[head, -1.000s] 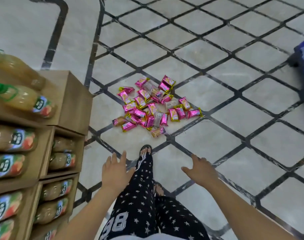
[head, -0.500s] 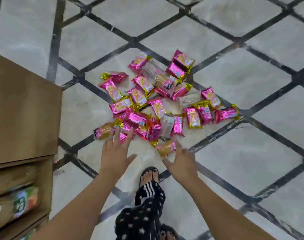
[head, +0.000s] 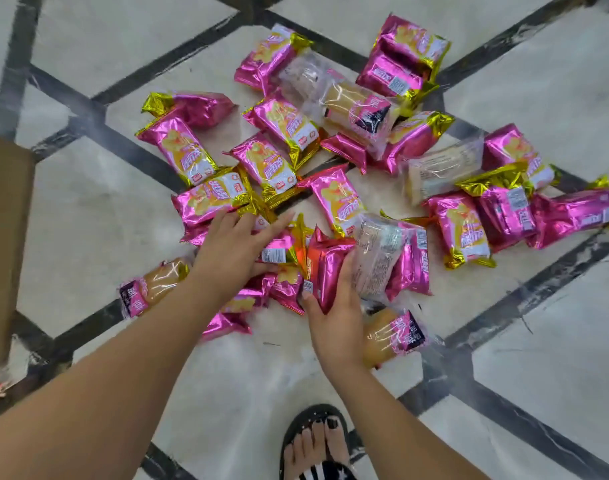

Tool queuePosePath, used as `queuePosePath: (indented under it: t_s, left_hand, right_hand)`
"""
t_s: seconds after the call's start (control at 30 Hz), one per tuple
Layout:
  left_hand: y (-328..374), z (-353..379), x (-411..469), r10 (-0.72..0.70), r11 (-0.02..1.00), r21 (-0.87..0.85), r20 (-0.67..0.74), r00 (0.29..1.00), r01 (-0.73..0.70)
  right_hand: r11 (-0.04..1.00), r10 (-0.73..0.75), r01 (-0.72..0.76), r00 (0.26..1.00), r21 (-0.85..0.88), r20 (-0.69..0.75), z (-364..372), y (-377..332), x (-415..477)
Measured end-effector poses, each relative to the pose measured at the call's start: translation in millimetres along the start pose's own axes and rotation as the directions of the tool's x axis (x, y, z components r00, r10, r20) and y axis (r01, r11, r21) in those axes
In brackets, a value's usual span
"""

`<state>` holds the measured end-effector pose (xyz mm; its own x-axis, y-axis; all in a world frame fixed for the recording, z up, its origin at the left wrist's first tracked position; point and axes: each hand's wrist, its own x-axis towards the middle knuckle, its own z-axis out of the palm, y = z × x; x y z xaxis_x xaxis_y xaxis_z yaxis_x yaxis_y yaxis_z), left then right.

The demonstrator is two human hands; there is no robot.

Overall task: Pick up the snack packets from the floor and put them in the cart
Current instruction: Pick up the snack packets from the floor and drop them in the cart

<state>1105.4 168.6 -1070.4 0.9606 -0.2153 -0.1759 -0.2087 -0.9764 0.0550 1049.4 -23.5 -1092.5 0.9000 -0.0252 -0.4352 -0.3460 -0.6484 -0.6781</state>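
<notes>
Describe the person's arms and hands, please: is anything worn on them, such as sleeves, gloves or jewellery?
Nothing is worn. The left arm and the right arm are bare up to the frame edge, with no sleeves. The left hand and the right hand have no gloves, and no ring, watch or bracelet shows. The fingernails that can be seen look short and unpainted.

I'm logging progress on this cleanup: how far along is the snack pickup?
Nothing looks done: no cart is in view, and the shiny pink-and-gold foil snack packets lie scattered on the marble-tiled floor. In hand: the right hand grips one pink packet; the left hand rests spread on others. Left: nearly the whole pile.
</notes>
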Motion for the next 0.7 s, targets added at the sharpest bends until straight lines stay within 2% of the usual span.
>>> queuePosePath:
  t_s: [0.07,0.17,0.27,0.43,0.57,0.7]
  left_hand:
    - [4.9,-13.3,-10.9,-0.119,0.991,-0.066,0.025,0.993,0.120]
    - [22.0,-54.9,-38.5,-0.317,0.936,-0.136,0.070,0.946,0.324]
    - [45.0,-112.1,-60.1,-0.388,0.893,-0.164,0.189,0.902,0.418]
    - [77.2,-224.3,-99.0,-0.356,0.869,-0.232,0.316,0.879,0.436]
    - [104.5,-327.4,-145.7,-0.358,0.904,-0.153,0.240,0.902,0.400]
    - [145.6,-447.2,-198.3,-0.341,0.931,-0.071,0.191,0.921,0.359]
  right_hand:
    - [0.999,-0.033,0.033,0.999,0.024,-0.021,-15.2,-2.6,-6.4]
    - [1.000,-0.028,0.028,0.999,-0.006,-0.016,-52.4,-18.3,-28.1]
    - [0.998,-0.031,0.031,0.999,-0.049,-0.007,-100.9,-45.6,-53.0]
    - [0.994,0.007,-0.003,0.999,-0.112,0.033,-196.4,-118.1,-108.5]
    - [0.992,0.013,-0.006,0.999,-0.124,0.050,-283.1,-179.2,-177.2]
    - [0.978,-0.019,0.023,1.000,-0.209,0.021,-374.5,-234.6,-259.0]
